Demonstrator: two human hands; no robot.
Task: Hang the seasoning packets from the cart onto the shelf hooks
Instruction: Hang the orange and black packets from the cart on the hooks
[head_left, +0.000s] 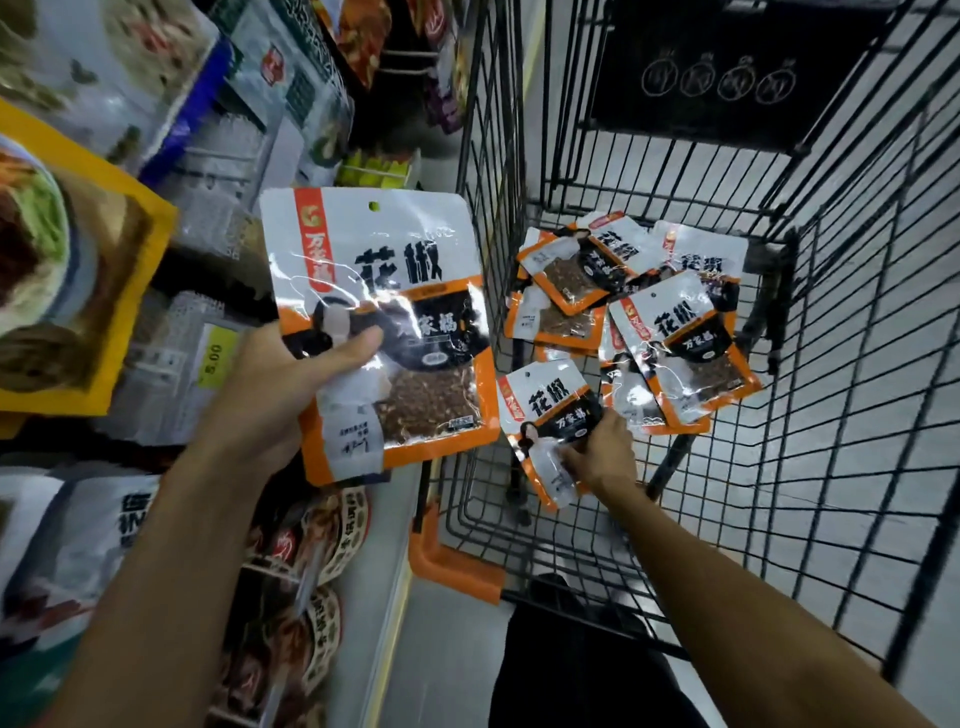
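Observation:
My left hand (283, 387) grips a white-and-orange seasoning packet (395, 291) by its lower left side, holding it upright between the shelf and the cart. Its hang hole is at the top. Inside the black wire cart (810, 322), my right hand (600, 449) pinches the lower edge of another packet (545, 410). Several more of the same packets (670, 332) lie in a loose pile on the cart floor beyond it.
Shelves on the left carry hanging bags, among them a yellow food package (78, 249) and a yellow price tag (215, 358). Round-labelled packs (322, 545) hang lower down. The cart's orange corner bumper (452, 566) sits close to the shelf base.

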